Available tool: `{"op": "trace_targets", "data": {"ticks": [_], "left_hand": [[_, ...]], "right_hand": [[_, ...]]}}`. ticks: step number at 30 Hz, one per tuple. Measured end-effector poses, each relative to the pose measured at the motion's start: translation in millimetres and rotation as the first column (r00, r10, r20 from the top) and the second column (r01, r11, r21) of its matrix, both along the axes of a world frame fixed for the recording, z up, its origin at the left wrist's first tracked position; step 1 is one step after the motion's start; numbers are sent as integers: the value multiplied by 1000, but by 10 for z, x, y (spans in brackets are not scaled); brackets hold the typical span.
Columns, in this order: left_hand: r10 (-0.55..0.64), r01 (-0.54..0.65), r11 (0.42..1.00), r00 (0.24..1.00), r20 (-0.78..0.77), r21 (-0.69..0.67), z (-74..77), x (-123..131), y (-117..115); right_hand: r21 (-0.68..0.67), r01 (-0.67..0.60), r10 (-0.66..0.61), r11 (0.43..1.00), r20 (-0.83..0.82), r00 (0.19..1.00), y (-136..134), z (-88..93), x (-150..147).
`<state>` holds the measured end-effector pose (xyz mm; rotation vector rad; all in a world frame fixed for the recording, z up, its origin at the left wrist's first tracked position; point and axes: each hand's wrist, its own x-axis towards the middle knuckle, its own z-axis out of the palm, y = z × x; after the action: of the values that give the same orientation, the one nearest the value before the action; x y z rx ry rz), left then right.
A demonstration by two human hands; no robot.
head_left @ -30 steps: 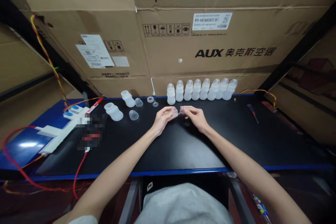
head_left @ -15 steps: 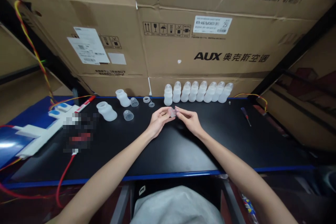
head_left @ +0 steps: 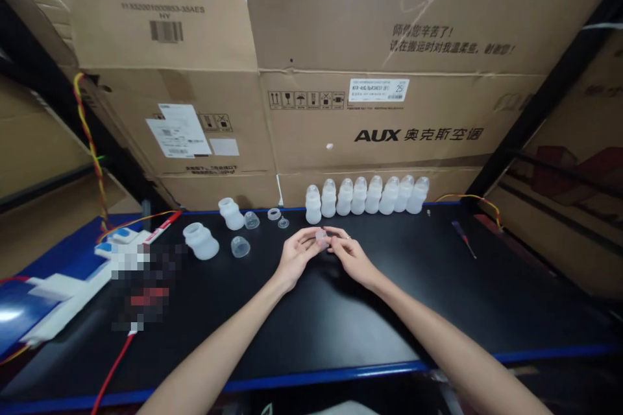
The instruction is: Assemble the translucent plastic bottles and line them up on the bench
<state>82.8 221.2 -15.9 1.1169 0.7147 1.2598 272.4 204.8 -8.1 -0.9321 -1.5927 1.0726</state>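
Observation:
My left hand (head_left: 302, 251) pinches a small translucent baby bottle top part (head_left: 321, 238) above the black table. My right hand (head_left: 351, 257) meets it from the other side, thumb and fingertips closed on the part's right edge. Fingers cover much of it, so I cannot tell whether it is one piece or a collar and nipple together. Left of my hands lie a collar ring (head_left: 274, 214), a clear nipple (head_left: 283, 222) and two clear dome caps, one farther back (head_left: 252, 220) and one nearer (head_left: 240, 246). Two uncapped white bottles (head_left: 201, 241) stand beyond the caps.
Several capped bottles (head_left: 360, 197) stand in a row along the cardboard wall (head_left: 311, 155) at the back. A screwdriver (head_left: 464, 238) lies at the right. On the left are a white power strip (head_left: 73, 295), a red-and-white marker (head_left: 164, 225) and a red cable (head_left: 113, 373).
The camera view has tilted up, so the table sits lower in the picture. My hands still hold the bottle part together, and the right fingers have shifted around it.

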Motion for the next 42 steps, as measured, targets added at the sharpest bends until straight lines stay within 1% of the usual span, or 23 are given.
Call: {"op": "trace_targets", "data": {"ticks": [3, 6, 9, 12, 15, 17, 19, 22, 27, 29, 31, 34, 36, 37, 39, 42], "left_hand": [[-24, 26, 998, 999, -40, 63, 2, 1, -26], [-5, 17, 992, 995, -97, 125, 17, 23, -79], [3, 19, 985, 992, -127, 169, 40, 31, -125], [-59, 83, 981, 989, -138, 175, 68, 24, -161], [-113, 135, 975, 985, -127, 178, 92, 21, -200], [-132, 153, 972, 984, -122, 181, 101, 24, -227], [-123, 146, 973, 984, -129, 181, 100, 29, -247], [-66, 93, 978, 987, -148, 186, 82, 39, -254], [19, 19, 979, 983, -181, 202, 52, 38, -212], [55, -13, 978, 979, -194, 210, 54, 27, -195], [77, -30, 976, 974, -211, 217, 65, 16, -192], [91, -34, 972, 966, -241, 232, 92, 14, -213], [95, -30, 969, 962, -255, 246, 110, 26, -235], [97, -29, 966, 962, -256, 257, 117, 35, -244], [123, -44, 956, 958, -259, 290, 125, 51, -258], [175, -56, 930, 937, -302, 363, 122, 56, -260]], "right_hand": [[-41, 8, -6, 999, 45, 999, -54, 54, 9], [-103, 15, -14, 995, 9, 1000, -109, 113, 5], [-185, -73, 53, 980, -110, 993, -127, 152, 4], [-249, -178, 121, 952, -226, 967, -110, 169, 29], [-271, -249, 174, 930, -273, 946, -93, 164, 80], [-261, -272, 207, 926, -254, 945, -91, 146, 116], [-237, -271, 223, 933, -210, 952, -94, 123, 144], [-198, -250, 228, 948, -129, 965, -112, 116, 164], [-88, -252, 256, 964, 31, 966, -164, 189, 156], [-98, -271, 276, 958, 41, 960, -171, 198, 165], [-154, -302, 304, 941, -7, 953, -159, 178, 187], [-234, -379, 359, 895, -124, 925, -123, 121, 216], [-277, -413, 367, 868, -204, 908, -109, 97, 198], [-299, -409, 345, 862, -245, 906, -107, 94, 175], [-346, -377, 262, 859, -336, 905, -108, 103, 109], [-417, -357, 138, 836, -470, 872, -101, 126, 24]]}}
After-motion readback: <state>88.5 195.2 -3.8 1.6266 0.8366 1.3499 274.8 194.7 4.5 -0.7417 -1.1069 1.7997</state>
